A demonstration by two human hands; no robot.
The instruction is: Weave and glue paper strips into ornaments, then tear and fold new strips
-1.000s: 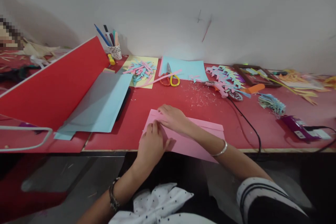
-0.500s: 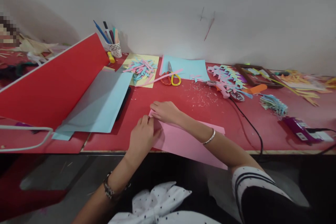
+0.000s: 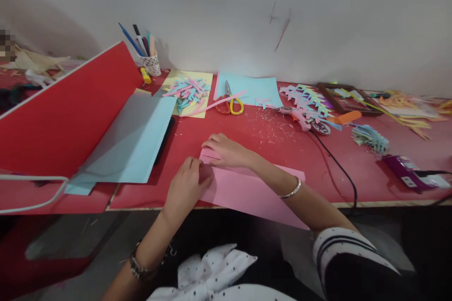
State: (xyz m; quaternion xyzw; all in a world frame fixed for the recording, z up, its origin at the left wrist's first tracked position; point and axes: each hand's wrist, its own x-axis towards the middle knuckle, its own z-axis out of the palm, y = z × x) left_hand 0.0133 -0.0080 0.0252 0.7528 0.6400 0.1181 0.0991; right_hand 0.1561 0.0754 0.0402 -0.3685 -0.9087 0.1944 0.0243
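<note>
A sheet of pink paper [image 3: 247, 191] lies at the table's front edge, its near side hanging over. A narrow strip along its far side is folded over, seen at the left end. My left hand [image 3: 186, 182] is closed on the sheet's left edge, thumb on top and fingers bent. Across the folded strip lies my right hand [image 3: 228, 150], fingers bent over it near the upper left corner and holding it down. My right forearm hides part of the fold.
Scissors [image 3: 230, 99] with red and yellow handles lie on light blue paper [image 3: 259, 88]. Cut paper strips [image 3: 189, 91] are heaped beside them. A pink glue gun [image 3: 298, 117] trails a black cord. At left, a red board [image 3: 81, 108] leans over blue sheets [image 3: 130, 141]. A pen cup [image 3: 151, 63] stands behind.
My right hand has shifted slightly right along the fold, uncovering its left end. My left hand has moved a little left and stays on the paper's edge. The camera view has shifted slightly.
</note>
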